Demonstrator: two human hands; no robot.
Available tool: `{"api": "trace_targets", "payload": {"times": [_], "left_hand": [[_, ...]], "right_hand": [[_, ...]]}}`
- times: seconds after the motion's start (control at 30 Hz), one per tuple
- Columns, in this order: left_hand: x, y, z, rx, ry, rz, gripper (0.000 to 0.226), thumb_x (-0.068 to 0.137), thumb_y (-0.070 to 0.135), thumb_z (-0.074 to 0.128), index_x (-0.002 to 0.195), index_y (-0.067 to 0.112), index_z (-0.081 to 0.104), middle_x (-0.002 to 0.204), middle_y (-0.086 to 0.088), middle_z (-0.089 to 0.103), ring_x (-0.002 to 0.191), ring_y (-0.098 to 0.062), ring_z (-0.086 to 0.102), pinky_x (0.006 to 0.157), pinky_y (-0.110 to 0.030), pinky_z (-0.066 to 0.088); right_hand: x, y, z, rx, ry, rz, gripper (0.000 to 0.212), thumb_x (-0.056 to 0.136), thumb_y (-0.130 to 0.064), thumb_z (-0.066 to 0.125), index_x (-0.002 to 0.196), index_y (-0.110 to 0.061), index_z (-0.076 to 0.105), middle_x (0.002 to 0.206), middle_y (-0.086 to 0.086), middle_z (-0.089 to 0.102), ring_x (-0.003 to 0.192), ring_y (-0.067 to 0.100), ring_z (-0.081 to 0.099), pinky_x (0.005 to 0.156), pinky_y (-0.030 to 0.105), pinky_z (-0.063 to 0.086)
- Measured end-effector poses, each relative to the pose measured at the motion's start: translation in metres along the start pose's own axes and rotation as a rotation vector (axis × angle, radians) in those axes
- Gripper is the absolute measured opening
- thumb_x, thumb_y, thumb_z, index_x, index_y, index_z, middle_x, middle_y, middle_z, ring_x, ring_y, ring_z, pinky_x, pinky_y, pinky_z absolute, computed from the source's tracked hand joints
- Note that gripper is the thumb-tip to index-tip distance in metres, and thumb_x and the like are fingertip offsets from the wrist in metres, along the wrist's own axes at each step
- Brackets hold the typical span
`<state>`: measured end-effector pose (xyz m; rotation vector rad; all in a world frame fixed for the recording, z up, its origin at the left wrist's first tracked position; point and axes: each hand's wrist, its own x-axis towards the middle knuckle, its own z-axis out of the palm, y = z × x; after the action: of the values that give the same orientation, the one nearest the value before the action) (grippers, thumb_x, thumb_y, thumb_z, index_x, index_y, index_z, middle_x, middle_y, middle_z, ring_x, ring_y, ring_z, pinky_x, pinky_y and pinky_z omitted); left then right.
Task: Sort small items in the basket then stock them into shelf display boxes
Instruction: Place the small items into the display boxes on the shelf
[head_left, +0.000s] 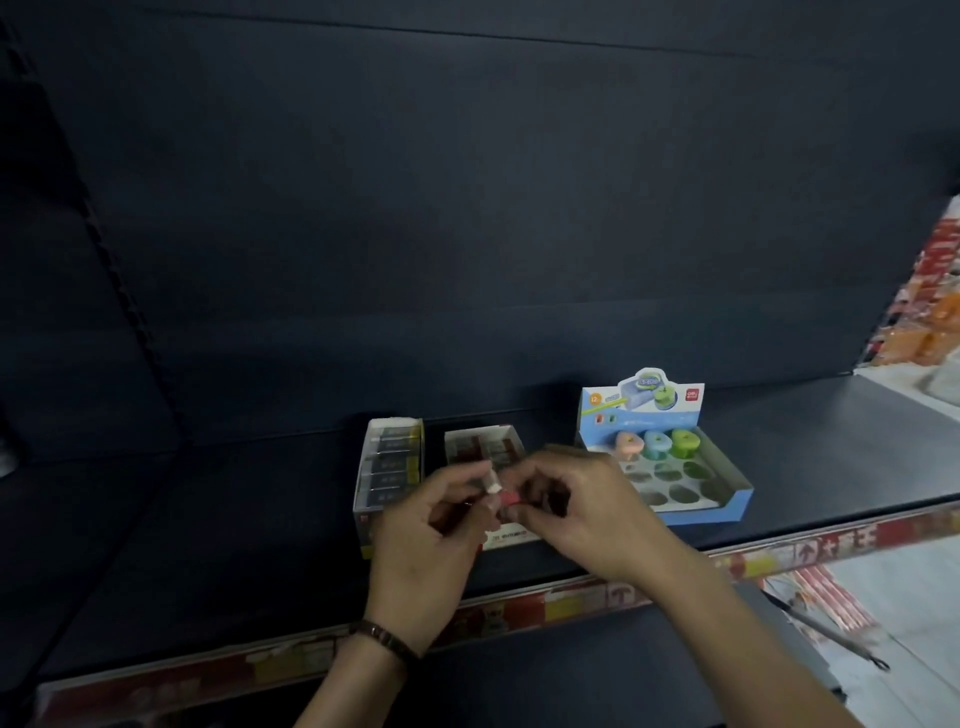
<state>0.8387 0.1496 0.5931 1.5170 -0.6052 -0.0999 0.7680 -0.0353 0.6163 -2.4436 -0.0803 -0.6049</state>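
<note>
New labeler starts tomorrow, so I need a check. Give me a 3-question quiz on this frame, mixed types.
1. True or false: the blue box holds three sharpeners.
2. The left hand and right hand pinch small items in front of which box? A) left box B) middle box C) blue box
3. Fill in: the bracelet is on the ___ wrist.

Key: 1 true; 2 B; 3 left.
</note>
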Motion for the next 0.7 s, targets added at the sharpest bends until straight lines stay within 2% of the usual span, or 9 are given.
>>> {"api": "trace_targets", "payload": {"times": [0.03, 0.1, 0.17, 0.2, 0.3, 0.4, 0.47, 0.6, 0.7], "left_hand": [[-0.002, -0.002, -0.001, 0.073, 0.0, 0.037, 0.033, 0.092, 0.009, 0.078, 0.115, 0.034, 0.075, 0.099, 0.016, 0.078, 0.092, -0.004, 0.075, 0.088, -0.031, 0.062], [-0.006, -0.012, -0.004, 0.333, 0.004, 0.218, 0.03, 0.092, 0.015, 0.08, 0.113, 0.036, 0.074, 0.101, 0.022, 0.073, 0.094, 0.005, 0.069, 0.085, -0.016, 0.056], [-0.008, -0.026, -0.008, 0.565, -0.027, 0.376, 0.021, 0.093, 0.02, 0.078, 0.111, 0.031, 0.075, 0.106, 0.023, 0.067, 0.097, 0.008, 0.063, 0.085, -0.01, 0.051], [-0.009, -0.035, -0.009, 0.624, -0.049, 0.397, 0.019, 0.095, 0.02, 0.076, 0.112, 0.028, 0.076, 0.109, 0.022, 0.064, 0.1, 0.007, 0.061, 0.088, -0.011, 0.05], [-0.007, -0.051, -0.01, 0.65, -0.06, 0.396, 0.018, 0.097, 0.016, 0.074, 0.114, 0.022, 0.078, 0.113, 0.018, 0.064, 0.105, 0.007, 0.058, 0.096, -0.005, 0.043], [-0.006, -0.058, -0.009, 0.633, -0.026, 0.455, 0.018, 0.096, 0.016, 0.072, 0.112, 0.019, 0.08, 0.113, 0.014, 0.068, 0.105, 0.006, 0.061, 0.098, -0.006, 0.044], [-0.007, -0.06, -0.01, 0.616, -0.018, 0.467, 0.019, 0.096, 0.019, 0.07, 0.113, 0.019, 0.079, 0.115, 0.014, 0.068, 0.106, 0.005, 0.062, 0.098, -0.01, 0.047], [-0.008, -0.062, -0.012, 0.628, -0.043, 0.46, 0.019, 0.098, 0.016, 0.072, 0.116, 0.02, 0.079, 0.117, 0.014, 0.068, 0.108, 0.005, 0.062, 0.098, -0.007, 0.044], [-0.008, -0.062, -0.013, 0.626, -0.06, 0.468, 0.02, 0.098, 0.016, 0.072, 0.116, 0.02, 0.078, 0.117, 0.014, 0.067, 0.108, 0.004, 0.062, 0.097, -0.009, 0.046]], "right_hand": [[0.002, 0.003, -0.003, -0.017, -0.001, 0.011, 0.026, 0.083, -0.02, 0.087, 0.104, -0.033, 0.079, 0.093, -0.018, 0.07, 0.087, 0.008, 0.068, 0.075, 0.021, 0.052], [0.007, 0.009, -0.011, -0.048, -0.001, 0.068, 0.022, 0.082, -0.024, 0.09, 0.099, -0.033, 0.08, 0.087, -0.024, 0.07, 0.082, 0.005, 0.068, 0.073, 0.021, 0.051], [0.014, 0.016, -0.022, -0.091, -0.038, 0.142, 0.014, 0.081, -0.028, 0.092, 0.089, -0.034, 0.082, 0.084, -0.026, 0.072, 0.081, 0.0, 0.069, 0.073, 0.019, 0.05], [0.019, 0.019, -0.026, -0.114, -0.076, 0.164, 0.011, 0.082, -0.028, 0.091, 0.086, -0.033, 0.082, 0.085, -0.023, 0.074, 0.082, -0.001, 0.07, 0.075, 0.019, 0.052], [0.032, 0.023, -0.034, -0.198, -0.233, 0.18, 0.011, 0.082, -0.022, 0.087, 0.083, -0.033, 0.084, 0.087, -0.018, 0.074, 0.084, 0.0, 0.069, 0.078, 0.026, 0.057], [0.04, 0.02, -0.034, -0.241, -0.369, 0.158, 0.009, 0.083, -0.023, 0.086, 0.083, -0.032, 0.084, 0.084, -0.018, 0.075, 0.079, -0.002, 0.069, 0.069, 0.012, 0.049], [0.044, 0.019, -0.031, -0.244, -0.396, 0.136, 0.005, 0.083, -0.027, 0.087, 0.084, -0.032, 0.085, 0.083, -0.017, 0.076, 0.078, -0.003, 0.07, 0.068, 0.011, 0.047], [0.048, 0.022, -0.027, -0.207, -0.448, 0.141, 0.01, 0.084, -0.026, 0.086, 0.085, -0.036, 0.084, 0.086, -0.02, 0.077, 0.083, -0.002, 0.07, 0.076, 0.02, 0.055], [0.048, 0.023, -0.027, -0.192, -0.476, 0.14, 0.014, 0.085, -0.023, 0.085, 0.085, -0.037, 0.084, 0.089, -0.021, 0.076, 0.086, -0.004, 0.07, 0.078, 0.018, 0.054]]}}
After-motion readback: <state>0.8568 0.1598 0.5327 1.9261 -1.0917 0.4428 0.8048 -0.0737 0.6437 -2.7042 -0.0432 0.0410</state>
